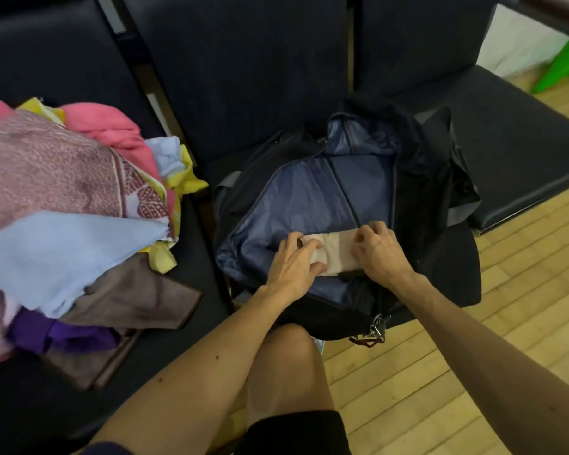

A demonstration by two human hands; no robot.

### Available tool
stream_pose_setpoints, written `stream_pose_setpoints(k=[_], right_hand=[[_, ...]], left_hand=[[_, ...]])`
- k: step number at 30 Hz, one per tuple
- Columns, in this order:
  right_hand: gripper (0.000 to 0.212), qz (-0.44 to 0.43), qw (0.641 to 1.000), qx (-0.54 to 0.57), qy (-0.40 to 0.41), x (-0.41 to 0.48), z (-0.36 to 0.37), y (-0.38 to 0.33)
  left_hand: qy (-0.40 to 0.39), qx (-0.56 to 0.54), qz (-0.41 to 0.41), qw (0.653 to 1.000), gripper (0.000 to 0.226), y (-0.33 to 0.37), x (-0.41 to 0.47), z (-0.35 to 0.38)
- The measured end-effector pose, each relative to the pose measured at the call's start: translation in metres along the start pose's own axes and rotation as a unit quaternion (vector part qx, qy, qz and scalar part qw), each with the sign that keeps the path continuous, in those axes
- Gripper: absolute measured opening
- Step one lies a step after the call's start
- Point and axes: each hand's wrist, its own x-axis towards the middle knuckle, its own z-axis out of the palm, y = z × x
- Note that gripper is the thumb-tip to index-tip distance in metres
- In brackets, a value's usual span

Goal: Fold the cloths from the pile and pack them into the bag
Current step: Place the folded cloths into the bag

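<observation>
I note a row of dark padded seats [243, 60] over a wooden floor [440, 372]. On the left seat lies the pile of cloths [66, 205], loose and unfolded. On the middle seat sits the black bag [434, 192], unzipped, blue lining showing. Inside, at its near edge, lies a folded beige cloth [332, 249]. My left hand [293, 261] grips its left end, fingers curled round it; my right hand [378, 251] grips its right end likewise.
</observation>
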Motion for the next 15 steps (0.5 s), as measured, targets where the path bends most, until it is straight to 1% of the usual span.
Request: stream_pose_setpoints(k=[3,5,8,10,12,13,15], right_hand=[[0.036,0.021,0.999,0.020,0.022,-0.010,-0.001,-0.006],[0.037,0.029,0.998,0.024,0.058,-0.020,-0.005,-0.014],[0.032,-0.002,0.992,0.055,0.116,-0.040,-0.011,-0.042],[0.024,-0.051,0.985,0.100,0.132,-0.058,-0.006,-0.076],[0.017,-0.110,0.974,0.156,0.126,-0.079,0.007,-0.114],[0.014,-0.140,0.968,0.176,0.114,-0.089,0.017,-0.134],[0.012,-0.169,0.963,0.204,0.053,-0.105,0.038,-0.173]], left_hand=[[0.006,0.009,0.037,0.999,0.045,-0.002,-0.018,-0.013],[0.025,-0.002,0.067,0.997,0.044,-0.005,-0.038,-0.026],[0.065,-0.050,0.074,0.994,0.030,-0.015,-0.080,-0.049],[0.098,-0.069,0.047,0.992,0.015,-0.031,-0.116,-0.067],[0.132,-0.070,0.004,0.989,0.008,-0.057,-0.151,-0.081],[0.147,-0.068,-0.026,0.987,0.009,-0.075,-0.170,-0.088],[0.155,-0.069,-0.089,0.981,0.012,-0.111,-0.201,-0.095]])
